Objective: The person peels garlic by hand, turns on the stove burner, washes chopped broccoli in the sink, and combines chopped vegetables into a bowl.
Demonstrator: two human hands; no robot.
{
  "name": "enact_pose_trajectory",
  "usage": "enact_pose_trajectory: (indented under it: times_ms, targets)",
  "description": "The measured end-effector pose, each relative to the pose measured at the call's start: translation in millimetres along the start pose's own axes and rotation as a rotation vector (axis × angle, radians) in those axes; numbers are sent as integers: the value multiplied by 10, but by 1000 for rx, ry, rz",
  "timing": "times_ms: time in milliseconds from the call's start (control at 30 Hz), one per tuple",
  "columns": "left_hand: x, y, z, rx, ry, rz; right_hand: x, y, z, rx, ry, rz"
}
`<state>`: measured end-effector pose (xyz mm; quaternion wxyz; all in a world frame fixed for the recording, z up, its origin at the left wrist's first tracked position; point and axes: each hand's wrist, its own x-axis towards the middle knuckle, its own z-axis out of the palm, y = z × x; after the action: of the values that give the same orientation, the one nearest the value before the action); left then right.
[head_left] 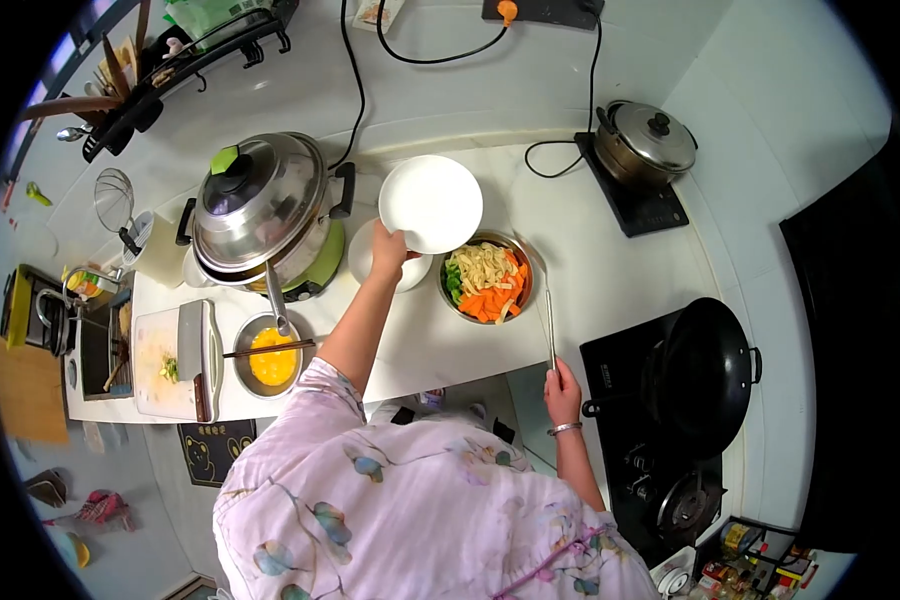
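My left hand [390, 250] grips the rim of a white plate [431, 204], held above the counter. Partly hidden beneath that hand is a second white dish [410, 275]. In my right hand [562, 390] is a long-handled metal utensil [551, 325], pointing away from me; its head is hard to make out. Between the hands a steel bowl [533, 300] holds sliced orange vegetable, pale strips and green pieces. It stands close to the utensil's far end.
A lidded steamer pot [260, 205] stands left, near a bowl of beaten egg [272, 362] with chopsticks across it. A cleaver [192, 350] lies on the cutting board [155, 340]. At right are a black wok [705, 375] on the stove and a lidded pot [645, 145].
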<state>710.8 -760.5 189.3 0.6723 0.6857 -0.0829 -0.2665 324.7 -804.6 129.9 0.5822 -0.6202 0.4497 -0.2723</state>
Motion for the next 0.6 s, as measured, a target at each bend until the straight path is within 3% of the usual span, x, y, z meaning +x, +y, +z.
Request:
enact_pose_trajectory:
  times_ms: [67,167,300,600]
  targets:
    - [8,-10,25,-37,-57,-25,2,-69,37,34,-19,-16]
    - [96,-56,75,-100,-122,-65,-195,-180,104,232,-56,267]
    - [335,-39,212,-116,-88,-113,-238,-155,64,283,-31,316]
    - [1094,-153,677,-96,-111,-185,-251,180,44,-48,104,157]
